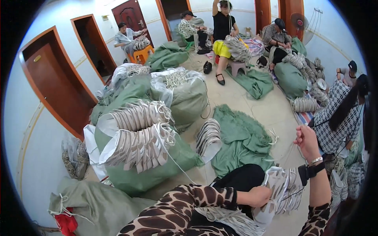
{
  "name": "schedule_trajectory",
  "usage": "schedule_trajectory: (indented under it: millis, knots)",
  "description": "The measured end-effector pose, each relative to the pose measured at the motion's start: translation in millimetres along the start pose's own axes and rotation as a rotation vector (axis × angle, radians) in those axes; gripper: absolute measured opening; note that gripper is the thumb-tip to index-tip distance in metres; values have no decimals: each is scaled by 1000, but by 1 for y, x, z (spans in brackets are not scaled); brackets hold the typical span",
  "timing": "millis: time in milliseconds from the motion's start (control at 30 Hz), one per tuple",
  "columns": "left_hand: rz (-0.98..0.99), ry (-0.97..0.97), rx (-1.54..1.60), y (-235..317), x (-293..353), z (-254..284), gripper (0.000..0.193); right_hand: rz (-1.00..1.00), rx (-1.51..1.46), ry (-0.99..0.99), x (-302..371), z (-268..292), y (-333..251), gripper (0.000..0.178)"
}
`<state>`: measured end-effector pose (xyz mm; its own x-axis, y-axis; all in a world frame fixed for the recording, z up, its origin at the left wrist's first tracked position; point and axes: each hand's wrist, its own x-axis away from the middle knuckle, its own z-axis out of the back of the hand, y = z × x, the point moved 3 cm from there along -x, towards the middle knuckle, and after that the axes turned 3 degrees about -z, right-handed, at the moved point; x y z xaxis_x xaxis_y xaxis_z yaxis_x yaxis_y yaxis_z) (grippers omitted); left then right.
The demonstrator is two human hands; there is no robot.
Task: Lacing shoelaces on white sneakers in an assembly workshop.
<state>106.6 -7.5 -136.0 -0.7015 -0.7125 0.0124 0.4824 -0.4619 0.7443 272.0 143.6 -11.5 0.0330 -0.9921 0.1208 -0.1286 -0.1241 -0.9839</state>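
Observation:
My left hand [258, 196] is closed on the edge of a pale grey shoe upper [264, 212] at my lap. That upper is one of a stack of grey shoe uppers [289, 188] to the right of the hand. Raised above the stack, my right hand [307, 139] has its fingers curled together. A faint thin strand seems to hang near its fingertips, but what it holds is too fine to make out. A bundle of white shoelaces [232, 220] lies across my lap, below my left hand.
Ahead on the left, stacked shoe uppers [139, 145] rest on a stuffed green sack [153, 173]. Another stack of uppers [208, 137] stands on the floor beside a crumpled green sack [240, 137]. Several people sit around the room; one in a patterned top [338, 114] is close on my right.

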Motion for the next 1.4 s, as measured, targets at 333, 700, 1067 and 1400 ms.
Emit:
schedule_trajectory:
  millis: [333, 700, 1067, 1400]
  knots:
    - [-193, -109, 115, 16, 16, 44, 19, -44, 6, 39, 14, 11, -9, 19]
    - [-185, -466, -92, 11, 9, 52, 18, 66, 220, -121, -3, 14, -12, 37]
    - [-660, -261, -79, 33, 64, 31, 44, -191, 25, -85, -58, -57, 5, 26]
    - [-401, -192, 120, 30, 34, 34, 26, 97, -54, -305, -161, -64, -12, 20]
